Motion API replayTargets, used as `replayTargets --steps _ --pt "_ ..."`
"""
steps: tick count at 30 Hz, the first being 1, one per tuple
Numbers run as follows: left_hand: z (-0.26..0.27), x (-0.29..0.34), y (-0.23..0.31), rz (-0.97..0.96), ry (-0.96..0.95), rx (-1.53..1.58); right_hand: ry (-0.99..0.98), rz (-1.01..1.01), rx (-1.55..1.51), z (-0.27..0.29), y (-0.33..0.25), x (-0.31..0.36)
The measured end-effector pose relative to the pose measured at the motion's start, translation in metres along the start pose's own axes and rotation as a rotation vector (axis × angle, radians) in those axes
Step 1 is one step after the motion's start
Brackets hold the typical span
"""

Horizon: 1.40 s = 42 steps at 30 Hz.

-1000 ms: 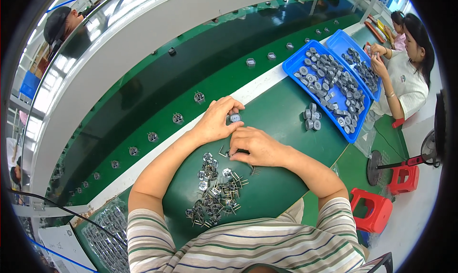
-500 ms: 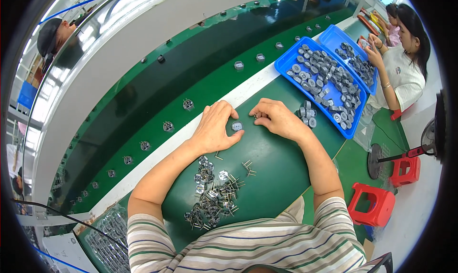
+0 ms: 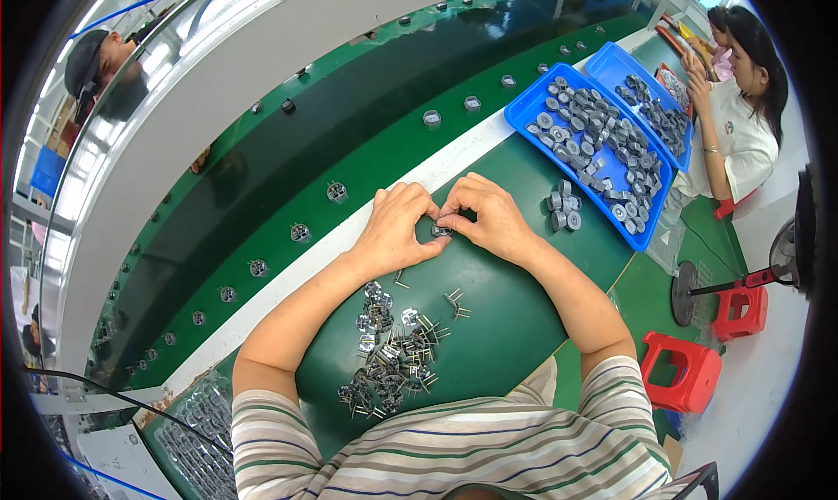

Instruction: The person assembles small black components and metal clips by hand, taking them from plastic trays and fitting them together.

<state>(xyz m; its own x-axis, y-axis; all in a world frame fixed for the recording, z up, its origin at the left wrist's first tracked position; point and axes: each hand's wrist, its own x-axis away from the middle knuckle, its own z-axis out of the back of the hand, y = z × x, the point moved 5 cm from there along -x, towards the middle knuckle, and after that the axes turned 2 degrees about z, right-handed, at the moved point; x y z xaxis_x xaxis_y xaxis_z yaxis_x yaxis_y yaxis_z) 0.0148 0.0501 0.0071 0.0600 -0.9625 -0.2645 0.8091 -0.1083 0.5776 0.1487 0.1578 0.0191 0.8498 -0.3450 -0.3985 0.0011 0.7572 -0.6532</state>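
On the green tabletop my left hand (image 3: 394, 231) curls its thumb and fingers around a small round grey plastic housing (image 3: 442, 230). My right hand (image 3: 491, 217) is closed in a pinch right over that housing, its fingertips meeting those of my left hand. A small metal part is in this pinch, mostly hidden by the fingers. Below my hands lies a loose heap of small metal plates with pins (image 3: 393, 365). A few pin pieces (image 3: 456, 304) lie apart to its right. Several grey housings (image 3: 565, 206) stand in a cluster beyond my right wrist.
A blue tray (image 3: 517, 114) full of grey housings stands at the right, with a second blue tray (image 3: 602, 63) behind it. A green conveyor belt (image 3: 384, 164) carrying spaced housings curves past the white table edge. Other people sit at the far right; red stools (image 3: 683, 373) stand below.
My right hand has moved left, bringing its pinched metal part to the housing in my left hand. Housings on the belt have shifted slightly toward the lower left.
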Motion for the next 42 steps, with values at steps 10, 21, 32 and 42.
replayTargets --steps 10,21,32,42 --pt "0.0 -0.003 -0.002 0.02 -0.008 0.011 -0.024 -0.066 0.039 -0.006 -0.003 0.004" --pt "0.062 -0.006 -0.071 0.229 0.257 -0.434 -0.756 0.07 -0.02 -0.016 -0.06 0.027" --pt "0.038 -0.083 -0.071 0.168 0.331 -0.467 -0.072 0.314 0.316 0.0 -0.03 0.008" --pt "0.032 -0.047 -0.02 0.115 0.181 -0.259 0.005 0.143 0.166 0.02 -0.016 0.001"
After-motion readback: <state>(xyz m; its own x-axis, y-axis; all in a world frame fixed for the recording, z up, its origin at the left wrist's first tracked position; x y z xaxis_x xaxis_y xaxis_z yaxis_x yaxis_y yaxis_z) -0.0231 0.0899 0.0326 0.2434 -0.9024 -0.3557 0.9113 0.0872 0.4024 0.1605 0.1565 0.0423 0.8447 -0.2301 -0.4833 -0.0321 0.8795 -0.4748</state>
